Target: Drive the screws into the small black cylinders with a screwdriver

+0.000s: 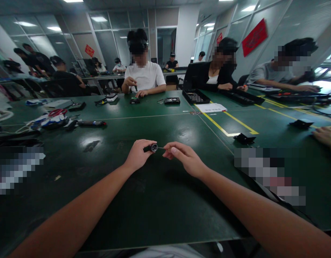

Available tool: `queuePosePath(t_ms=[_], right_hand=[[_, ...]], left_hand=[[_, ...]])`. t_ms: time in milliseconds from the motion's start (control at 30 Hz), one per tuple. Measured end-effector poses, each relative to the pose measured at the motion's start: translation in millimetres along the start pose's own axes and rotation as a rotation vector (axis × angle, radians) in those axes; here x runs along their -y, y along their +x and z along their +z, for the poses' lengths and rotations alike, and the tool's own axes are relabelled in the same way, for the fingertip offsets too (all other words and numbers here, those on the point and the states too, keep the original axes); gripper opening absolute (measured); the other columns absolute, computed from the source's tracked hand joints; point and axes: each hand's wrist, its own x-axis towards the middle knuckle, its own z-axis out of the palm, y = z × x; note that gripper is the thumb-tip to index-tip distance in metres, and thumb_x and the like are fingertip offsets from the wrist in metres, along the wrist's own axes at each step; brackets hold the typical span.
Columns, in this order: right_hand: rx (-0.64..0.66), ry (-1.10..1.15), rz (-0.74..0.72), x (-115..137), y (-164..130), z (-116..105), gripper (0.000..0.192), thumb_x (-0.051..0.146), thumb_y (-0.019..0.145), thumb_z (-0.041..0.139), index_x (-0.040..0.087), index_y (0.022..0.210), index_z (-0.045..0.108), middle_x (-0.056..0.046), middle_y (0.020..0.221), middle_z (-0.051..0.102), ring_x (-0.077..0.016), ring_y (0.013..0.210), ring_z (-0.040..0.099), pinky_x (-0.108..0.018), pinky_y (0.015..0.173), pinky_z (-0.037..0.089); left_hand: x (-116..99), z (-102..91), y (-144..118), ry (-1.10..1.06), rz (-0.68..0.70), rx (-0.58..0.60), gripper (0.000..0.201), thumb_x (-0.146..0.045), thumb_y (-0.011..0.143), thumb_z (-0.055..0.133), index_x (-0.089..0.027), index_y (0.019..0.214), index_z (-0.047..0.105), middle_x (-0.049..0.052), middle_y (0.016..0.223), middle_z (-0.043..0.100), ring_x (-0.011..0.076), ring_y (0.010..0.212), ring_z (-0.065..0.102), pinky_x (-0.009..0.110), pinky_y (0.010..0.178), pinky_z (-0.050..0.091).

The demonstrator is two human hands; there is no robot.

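From the head camera, the left hand (pixel 138 154) pinches a small black round part (pixel 152 147) with a shiny ring, just above the middle of the green table (pixel 154 200). The right hand (pixel 185 157) is closed on a thin metal pin (pixel 161 147) that touches the part. A white paper (pixel 211 107) lies near the far edge, by people sitting there.
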Motion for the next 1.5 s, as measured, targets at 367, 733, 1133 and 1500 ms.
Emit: queuePosePath(t_ms=[367,733,1133,1500], right_hand=[[-0.121,-0.003,0.064,2,4,1,0.042,0.052,0.097,0.048,0.018,0.118,0.062,0.001,0.066,0.064,-0.0165,0.063,0.061,-0.033,0.064,0.050],[-0.197,-0.291,0.037,-1,3,-1,0.031,0.036,0.099,0.042,0.020,0.112,0.066,0.000,0.074,0.063,-0.0166,0.071,0.061,-0.032,0.070,0.047],[-0.173,-0.622,-0.014,11,-4,5,0.040,0.031,0.098,0.047,0.020,0.136,0.056,0.000,0.074,0.065,-0.0161,0.059,0.055,-0.030,0.057,0.040],[-0.196,-0.731,0.057,16,-5,10,0.035,0.028,0.099,0.043,0.018,0.127,0.062,-0.003,0.078,0.069,-0.0170,0.061,0.059,-0.031,0.061,0.040]], left_hand=[[5,0.6,-1,-0.010,0.000,-0.012,0.037,-0.019,0.083,0.076,-0.029,0.117,0.072,0.003,0.116,0.072,0.0257,0.114,0.061,0.047,0.105,0.044],[6,2.4,-1,-0.109,0.020,-0.031,0.039,-0.016,0.082,0.076,-0.027,0.120,0.070,0.004,0.121,0.070,0.0247,0.116,0.063,0.046,0.107,0.045],[5,3.5,-2,-0.165,0.080,-0.002,0.036,-0.017,0.085,0.074,-0.025,0.120,0.071,0.005,0.120,0.070,0.0232,0.115,0.063,0.044,0.108,0.046],[-2,2.0,-3,-0.036,0.116,0.030,0.037,-0.017,0.085,0.074,-0.028,0.121,0.070,0.004,0.117,0.071,0.0246,0.111,0.063,0.045,0.099,0.049]])
